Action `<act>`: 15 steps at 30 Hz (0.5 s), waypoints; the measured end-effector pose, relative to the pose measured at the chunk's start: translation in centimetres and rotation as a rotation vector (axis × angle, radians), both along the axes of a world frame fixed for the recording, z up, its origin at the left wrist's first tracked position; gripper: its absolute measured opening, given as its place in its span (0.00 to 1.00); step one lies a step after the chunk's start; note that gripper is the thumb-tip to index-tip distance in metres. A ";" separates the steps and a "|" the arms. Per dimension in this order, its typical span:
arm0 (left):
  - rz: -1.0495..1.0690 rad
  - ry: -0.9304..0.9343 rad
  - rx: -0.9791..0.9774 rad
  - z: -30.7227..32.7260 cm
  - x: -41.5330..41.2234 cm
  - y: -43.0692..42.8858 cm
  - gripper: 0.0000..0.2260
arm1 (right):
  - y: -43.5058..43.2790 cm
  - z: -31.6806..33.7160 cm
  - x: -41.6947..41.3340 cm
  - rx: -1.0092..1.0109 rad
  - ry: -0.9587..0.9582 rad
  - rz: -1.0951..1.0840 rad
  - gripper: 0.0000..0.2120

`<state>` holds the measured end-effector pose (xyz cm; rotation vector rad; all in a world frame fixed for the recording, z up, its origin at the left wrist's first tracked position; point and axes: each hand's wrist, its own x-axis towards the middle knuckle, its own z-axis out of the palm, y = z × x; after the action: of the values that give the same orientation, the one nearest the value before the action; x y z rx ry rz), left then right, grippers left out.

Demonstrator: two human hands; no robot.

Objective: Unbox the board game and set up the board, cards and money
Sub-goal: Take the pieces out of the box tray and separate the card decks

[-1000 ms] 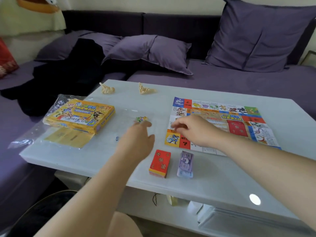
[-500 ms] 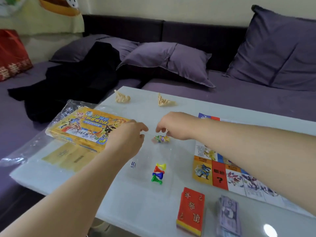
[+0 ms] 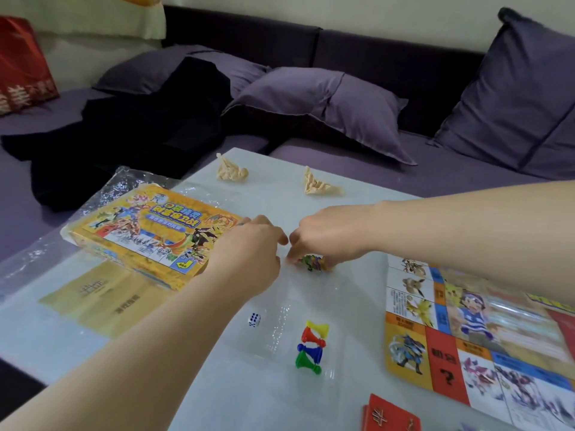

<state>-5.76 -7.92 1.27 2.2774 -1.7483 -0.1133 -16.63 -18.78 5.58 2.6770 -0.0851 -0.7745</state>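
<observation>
At the near edge of the table [image 3: 249, 399] lies the red card stack [image 3: 390, 415]. Beyond it are four coloured pawns [image 3: 311, 343] and a white die [image 3: 254, 319], with the board [image 3: 479, 343] spread flat to the right. Past these, the left hand [image 3: 249, 253], apart from the right hand [image 3: 329, 239] half a second ago, now nearly meets it fingertip to fingertip. The right fingers curl down onto a small colourful packet [image 3: 312, 262]; whether either hand truly grips cannot be told. The yellow game box [image 3: 149, 237] sits unmoved at left on clear wrap [image 3: 28, 262]. Two crumpled paper scraps [image 3: 231, 172] lie farther back, before a purple sofa [image 3: 466, 169] with cushions [image 3: 326, 104] and a black garment [image 3: 140, 135].
</observation>
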 end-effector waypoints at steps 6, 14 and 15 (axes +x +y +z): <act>0.008 0.009 0.015 -0.4 0.5 0.3 0.15 | -0.3 0.0 0.3 0.021 0.018 -0.004 0.16; 0.022 -0.010 0.021 0.0 0.6 0.2 0.15 | -0.7 -0.5 0.5 0.032 0.038 0.012 0.11; 0.022 -0.011 0.020 0.0 0.6 0.2 0.15 | -0.8 -0.6 0.6 0.038 0.040 0.004 0.11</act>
<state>-5.15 -7.71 1.31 2.3148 -1.7351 -0.1139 -16.04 -19.59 5.01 2.6956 -0.0553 -0.8355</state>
